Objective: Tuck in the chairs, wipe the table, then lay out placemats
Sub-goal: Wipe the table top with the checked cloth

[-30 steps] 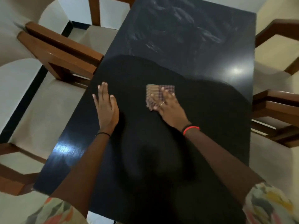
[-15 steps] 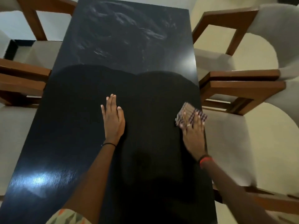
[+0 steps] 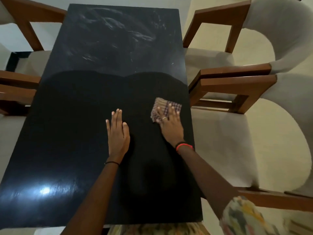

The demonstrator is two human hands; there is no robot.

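Left edge: two wooden-armed chairs with pale upholstery, far-left chair (image 3: 25, 19) and near-left chair (image 3: 15, 89), both with seats pushed partway under the black table (image 3: 71, 133). Tabletop is glossy black, long axis running away from the camera; light glare spot near the front-left corner, smeary streaks (image 3: 118, 29) across the far half, the near half darker and under the person's shadow. Left hand (image 3: 117, 134) lies flat on the tabletop around the middle, palm down, fingers straight and together, gripping nothing; thin black band on that wrist. Just to its right, apart from it, the right hand (image 3: 169, 123) presses down flat with fingers spread on a folded checked cloth (image 3: 163, 106), pinning it to the table near the right edge; ring on one finger, red and black bands on the wrist. Cloth sticks out beyond the fingertips, toward the far side. Patterned sleeve (image 3: 243, 217) at bottom right. Right side: far-right chair (image 3: 240, 31) and near-right chair (image 3: 237, 133), arms close together, seats tucked against the table edge.
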